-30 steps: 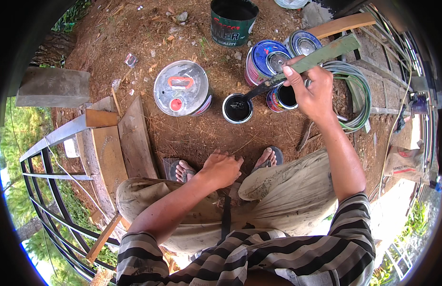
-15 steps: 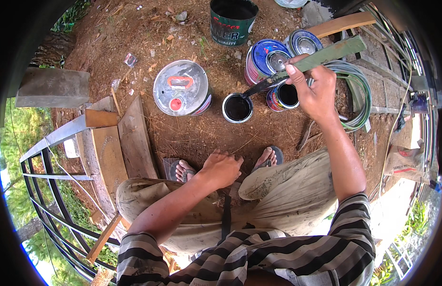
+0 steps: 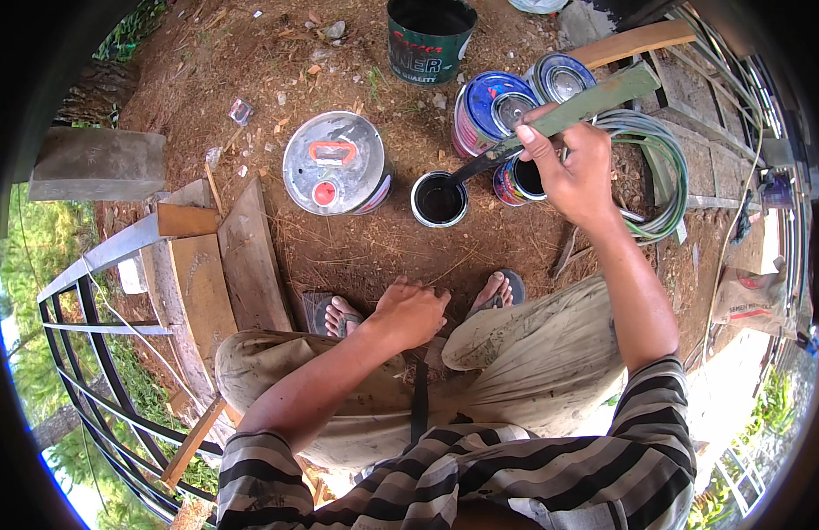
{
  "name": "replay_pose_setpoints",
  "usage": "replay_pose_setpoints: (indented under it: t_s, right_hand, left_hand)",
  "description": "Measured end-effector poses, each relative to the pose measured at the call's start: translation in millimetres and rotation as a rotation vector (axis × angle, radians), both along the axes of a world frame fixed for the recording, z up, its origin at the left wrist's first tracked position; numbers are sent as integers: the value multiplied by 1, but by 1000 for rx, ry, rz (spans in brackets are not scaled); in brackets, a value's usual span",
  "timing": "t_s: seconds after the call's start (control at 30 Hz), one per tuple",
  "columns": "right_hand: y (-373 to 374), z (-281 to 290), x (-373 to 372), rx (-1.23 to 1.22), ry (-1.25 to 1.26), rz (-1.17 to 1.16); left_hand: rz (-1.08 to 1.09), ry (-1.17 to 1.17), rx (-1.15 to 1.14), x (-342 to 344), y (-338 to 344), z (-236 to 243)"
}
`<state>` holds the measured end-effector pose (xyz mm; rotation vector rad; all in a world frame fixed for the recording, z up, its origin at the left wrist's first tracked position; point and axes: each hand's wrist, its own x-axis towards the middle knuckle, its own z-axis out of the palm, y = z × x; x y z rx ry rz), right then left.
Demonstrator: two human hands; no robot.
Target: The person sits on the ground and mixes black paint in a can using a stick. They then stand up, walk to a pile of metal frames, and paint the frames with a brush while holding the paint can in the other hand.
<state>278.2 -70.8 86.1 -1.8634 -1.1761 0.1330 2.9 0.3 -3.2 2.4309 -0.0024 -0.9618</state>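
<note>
My right hand [image 3: 579, 172] grips a flat wooden stick [image 3: 603, 95], smeared green on its upper part and black toward its lower end. The stick slants down to the left, its tip inside a small open can [image 3: 439, 200] of black paint. Just beneath my right hand stands a second small open can [image 3: 515, 181], dark inside, with a colourful label. My left hand [image 3: 409, 314] hangs loosely between my knees, back upward, near no container; its fingers bend down out of sight.
A large metal can with a red handle [image 3: 335, 168] stands left of the paint. Behind are a dark green bucket [image 3: 431, 53] and two blue-lidded cans [image 3: 498, 99] [image 3: 561, 78]. Coiled hose [image 3: 674, 177] lies at right; boards [image 3: 250, 256] and a metal frame [image 3: 83, 353] at left.
My right hand has shifted slightly left, and the stick with it, its tip still in the small can. My left hand stays where it was.
</note>
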Motion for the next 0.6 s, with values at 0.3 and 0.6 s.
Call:
replay_pose_setpoints:
  t_s: [0.3,0.6]
  right_hand:
    - [4,-4,-7,-15,-11,98]
    - [4,-5,-9,-56,68,210]
  left_hand:
    - [7,-15,-5,-2,0,0]
    - [7,-19,-4,-2,0,-1]
